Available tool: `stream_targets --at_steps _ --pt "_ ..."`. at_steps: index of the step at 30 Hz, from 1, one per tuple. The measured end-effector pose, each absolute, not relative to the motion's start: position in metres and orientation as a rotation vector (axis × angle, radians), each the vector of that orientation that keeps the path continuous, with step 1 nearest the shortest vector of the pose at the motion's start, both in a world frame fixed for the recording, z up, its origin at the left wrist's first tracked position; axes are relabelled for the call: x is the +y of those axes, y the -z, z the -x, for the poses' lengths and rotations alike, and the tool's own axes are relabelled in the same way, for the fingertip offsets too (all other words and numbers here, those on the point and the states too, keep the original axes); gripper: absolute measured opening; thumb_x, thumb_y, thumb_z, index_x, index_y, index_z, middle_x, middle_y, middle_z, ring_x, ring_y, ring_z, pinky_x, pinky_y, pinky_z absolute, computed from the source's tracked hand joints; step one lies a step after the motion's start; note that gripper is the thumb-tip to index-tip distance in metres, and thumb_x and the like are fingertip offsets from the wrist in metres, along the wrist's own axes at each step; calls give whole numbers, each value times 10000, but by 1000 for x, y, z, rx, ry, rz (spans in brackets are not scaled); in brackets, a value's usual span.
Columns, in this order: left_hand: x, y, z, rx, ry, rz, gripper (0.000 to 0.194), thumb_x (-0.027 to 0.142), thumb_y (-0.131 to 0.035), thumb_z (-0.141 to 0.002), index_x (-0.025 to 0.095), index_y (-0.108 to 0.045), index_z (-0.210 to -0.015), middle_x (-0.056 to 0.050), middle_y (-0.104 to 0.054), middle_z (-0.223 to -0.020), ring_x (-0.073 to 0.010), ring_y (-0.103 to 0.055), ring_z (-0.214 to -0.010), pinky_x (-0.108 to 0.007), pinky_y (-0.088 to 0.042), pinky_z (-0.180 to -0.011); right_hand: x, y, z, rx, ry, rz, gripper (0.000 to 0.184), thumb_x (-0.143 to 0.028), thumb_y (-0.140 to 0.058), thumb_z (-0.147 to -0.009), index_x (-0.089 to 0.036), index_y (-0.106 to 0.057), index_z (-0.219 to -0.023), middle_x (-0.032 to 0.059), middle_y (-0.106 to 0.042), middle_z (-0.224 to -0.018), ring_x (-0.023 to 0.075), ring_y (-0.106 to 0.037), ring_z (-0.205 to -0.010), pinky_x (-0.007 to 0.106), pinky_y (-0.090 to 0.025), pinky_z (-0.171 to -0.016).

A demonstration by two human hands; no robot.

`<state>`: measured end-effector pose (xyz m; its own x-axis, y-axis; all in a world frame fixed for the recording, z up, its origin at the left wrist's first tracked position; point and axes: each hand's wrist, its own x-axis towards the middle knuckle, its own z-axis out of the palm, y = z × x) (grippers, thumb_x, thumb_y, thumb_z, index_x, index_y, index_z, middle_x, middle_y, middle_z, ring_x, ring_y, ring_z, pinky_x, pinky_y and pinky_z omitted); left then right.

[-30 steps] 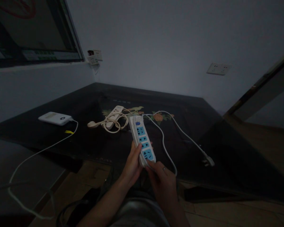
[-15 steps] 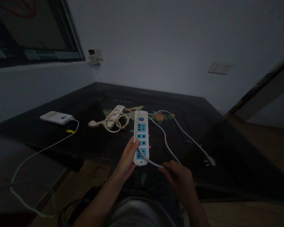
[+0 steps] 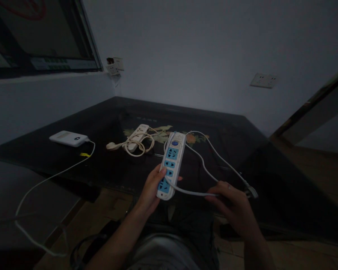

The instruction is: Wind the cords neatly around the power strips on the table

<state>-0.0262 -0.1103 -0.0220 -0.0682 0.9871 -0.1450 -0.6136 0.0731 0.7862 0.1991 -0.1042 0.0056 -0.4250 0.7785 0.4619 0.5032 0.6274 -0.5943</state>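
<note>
My left hand point(image 3: 150, 189) grips the near end of a white power strip point(image 3: 171, 163) with blue sockets, held tilted above the dark table's point(image 3: 256, 150) front edge. My right hand point(image 3: 233, 206) pinches the strip's white cable point(image 3: 190, 192), which runs across the strip's lower face toward that hand. The cable loops back over the table, and its plug point(image 3: 250, 192) lies just beyond my right hand.
A second, cream power strip point(image 3: 136, 137) with a coiled cord lies farther back on the table. A white power bank point(image 3: 69, 138) with a white cable point(image 3: 53, 176) sits at the left. Wall sockets point(image 3: 263, 80) are on the right wall, and more sockets point(image 3: 114, 66) sit in the corner.
My right hand let go of the strip's end, took the cable and drew it out to the right. The strip turned from leaning left to leaning right.
</note>
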Motion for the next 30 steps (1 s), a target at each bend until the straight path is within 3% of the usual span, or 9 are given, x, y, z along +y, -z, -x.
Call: stream_targets --at_steps 4,11,15,21,30 --pt "-110 25 24 757 -1433 -504 362 342 -659 -812 138 -610 -1107 -116 -728 -956 -270 -711 -821 -320 -580 -607 -103 -6 -201 -2096 -502 998 215 -377 -605 -871 -207 -668 -755 11 -608 -648 144 -572 -606 242 -424 -554" --pt "-109 25 21 704 -1366 -298 461 357 -464 -943 80 -460 -1312 -183 -709 -1024 -262 -698 -931 -367 -554 -829 -108 -3 -191 -2143 -588 857 241 -369 -587 -889 -184 -663 -755 16 -601 -636 125 -561 -583 226 -409 -536" --pt "-111 24 22 735 -1348 -251 492 394 -448 -942 147 -403 -1364 -165 -691 -1086 -315 -692 -931 -470 -573 -758 -113 1 -184 -2203 -644 770 242 -375 -593 -887 -183 -661 -757 8 -587 -622 118 -554 -586 219 -394 -534" --pt "-109 26 23 805 -1349 -349 419 348 -455 -939 100 -495 -1275 -165 -710 -1010 -193 -696 -645 -275 -563 -492 -116 6 -183 -2216 -680 779 233 -363 -592 -891 -179 -662 -766 6 -595 -631 111 -559 -598 207 -391 -535" --pt "-109 28 29 755 -1371 -509 494 358 -630 -840 161 -501 -1274 -140 -693 -1084 -211 -703 -769 -286 -583 -568 -119 17 -195 -2123 -678 854 178 -335 -623 -872 -188 -677 -787 10 -624 -667 115 -578 -611 201 -420 -546"
